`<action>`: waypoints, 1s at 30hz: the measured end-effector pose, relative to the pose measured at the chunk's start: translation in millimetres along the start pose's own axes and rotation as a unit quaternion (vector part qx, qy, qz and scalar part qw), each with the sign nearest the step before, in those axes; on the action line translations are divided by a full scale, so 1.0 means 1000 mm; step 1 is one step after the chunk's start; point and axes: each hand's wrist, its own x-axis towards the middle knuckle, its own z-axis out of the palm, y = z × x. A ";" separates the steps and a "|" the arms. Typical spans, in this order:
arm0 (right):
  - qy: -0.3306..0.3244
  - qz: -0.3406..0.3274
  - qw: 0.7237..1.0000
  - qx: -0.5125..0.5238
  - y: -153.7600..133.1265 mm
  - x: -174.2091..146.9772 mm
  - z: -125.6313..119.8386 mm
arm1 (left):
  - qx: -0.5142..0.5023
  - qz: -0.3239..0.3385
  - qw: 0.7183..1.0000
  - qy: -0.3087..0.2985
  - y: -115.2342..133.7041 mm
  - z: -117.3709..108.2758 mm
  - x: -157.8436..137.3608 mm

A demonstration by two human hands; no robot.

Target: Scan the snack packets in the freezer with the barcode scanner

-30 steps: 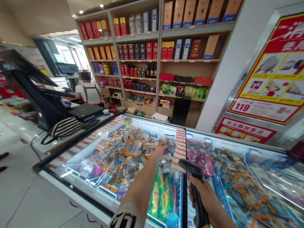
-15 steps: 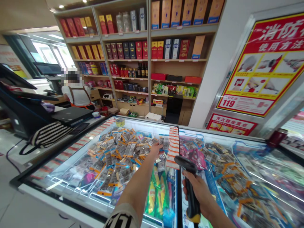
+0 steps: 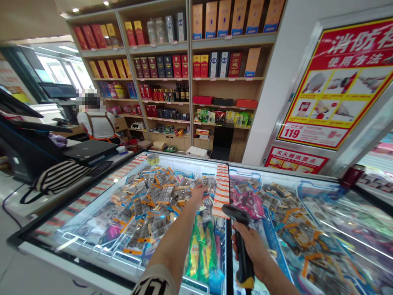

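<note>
Your left arm stretches up from the bottom centre, putting your left hand mid-frame at the packets. You can't tell whether its fingers are apart or together, or touching a packet. Your right hand, lower right of centre, has its fingers wrapped around the scanner, hiding part of the handle; your forearm is cut off below. The display case holds piled packets and green bags left, a pink bag and more packets right.

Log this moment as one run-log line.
left hand: at packets, grip unclear | right hand: holding black scanner | orange-and-white strip: between hands
</note>
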 end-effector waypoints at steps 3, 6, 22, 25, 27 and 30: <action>-0.008 0.006 1.000 0.003 0.001 0.003 -0.003 | -0.002 0.002 1.000 -0.002 0.000 0.000 0.000; -0.005 0.012 1.000 0.005 0.003 0.006 -0.005 | -0.001 0.002 1.000 -0.005 0.000 0.001 -0.001; 0.071 -0.072 0.993 -0.066 0.010 0.027 -0.035 | 0.225 0.048 0.966 0.121 0.007 -0.023 0.004; 0.125 -0.123 0.983 -0.060 0.013 0.039 -0.057 | 0.330 0.074 0.929 0.151 0.012 -0.046 0.001; 0.154 -0.153 0.974 -0.058 0.016 0.045 -0.075 | 0.395 0.090 0.899 0.168 0.014 -0.057 -0.002; 0.200 -0.156 0.967 -0.035 0.023 0.047 -0.104 | 0.500 0.134 0.815 0.261 0.014 -0.056 -0.006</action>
